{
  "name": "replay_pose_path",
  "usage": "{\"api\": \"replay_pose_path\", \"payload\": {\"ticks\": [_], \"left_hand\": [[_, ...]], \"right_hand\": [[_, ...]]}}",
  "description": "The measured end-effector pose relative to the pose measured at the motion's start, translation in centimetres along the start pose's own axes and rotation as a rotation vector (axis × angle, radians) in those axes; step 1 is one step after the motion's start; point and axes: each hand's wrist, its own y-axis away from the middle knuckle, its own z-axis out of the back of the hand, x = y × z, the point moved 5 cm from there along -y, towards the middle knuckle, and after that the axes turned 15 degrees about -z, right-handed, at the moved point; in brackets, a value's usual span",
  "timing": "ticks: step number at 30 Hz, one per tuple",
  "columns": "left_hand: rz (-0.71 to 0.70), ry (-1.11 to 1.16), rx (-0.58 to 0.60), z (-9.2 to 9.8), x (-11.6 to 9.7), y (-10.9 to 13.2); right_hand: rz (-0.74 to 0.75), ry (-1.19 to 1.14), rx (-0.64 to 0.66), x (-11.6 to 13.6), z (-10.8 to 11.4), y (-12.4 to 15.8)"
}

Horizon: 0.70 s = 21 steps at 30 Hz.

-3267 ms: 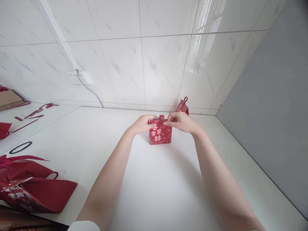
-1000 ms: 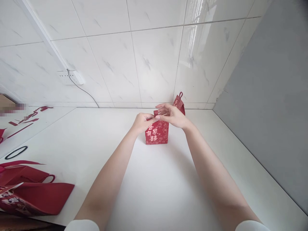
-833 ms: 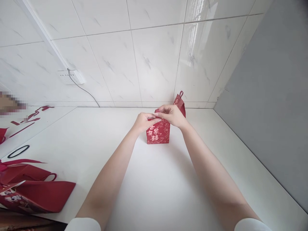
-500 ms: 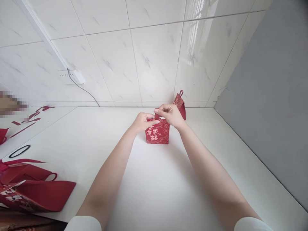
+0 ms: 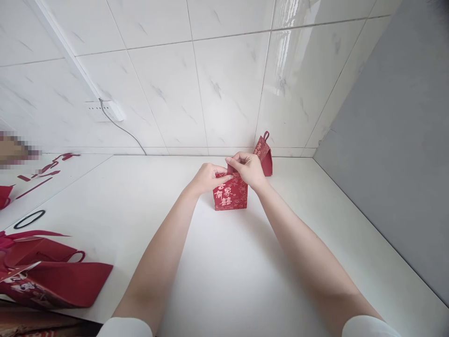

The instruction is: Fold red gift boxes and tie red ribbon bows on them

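Note:
A small red gift box (image 5: 231, 195) with pale characters and floral print stands upright on the white table. My left hand (image 5: 209, 178) pinches its top edge at the left, thumb on the front face. Just above the box top, my right hand (image 5: 247, 169) pinches a dark red ribbon loop (image 5: 230, 167) between thumb and fingers. The lower end of the ribbon is hidden behind the hands and the box edge. Behind my right hand, a second red box (image 5: 266, 159) with a ribbon loop on top leans by the wall.
At the left front lies a larger red gift bag (image 5: 73, 281) with a cord handle. A black ring (image 5: 30, 219) and several red ribbon strips (image 5: 52, 166) lie on the left. A cable runs from the wall socket (image 5: 103, 111). A grey panel (image 5: 393, 140) bounds the right side.
The ribbon above the box top shows slightly shorter, and my right hand sits a touch lower. Both hands keep their grip; the whole view has shifted slightly.

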Motion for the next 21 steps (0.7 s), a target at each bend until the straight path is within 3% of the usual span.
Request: {"api": "replay_pose_path", "payload": {"ticks": [7, 13, 17, 21], "left_hand": [[-0.099, -0.160, -0.116, -0.3, 0.8, -0.4], [-0.103, -0.055, -0.278, -0.3, 1.7, 0.0], [-0.176, -0.058, -0.394, 0.7, 1.8, 0.3], [-0.183, -0.170, -0.393, 1.3, 2.1, 0.5]], "right_hand": [[0.033, -0.094, -0.084, -0.4, -0.5, 0.1], [0.080, -0.149, -0.154, -0.2, -0.1, 0.0], [0.067, -0.169, -0.151, -0.5, 0.3, -0.4], [0.003, -0.100, -0.057, -1.0, 0.5, -0.8]]}}
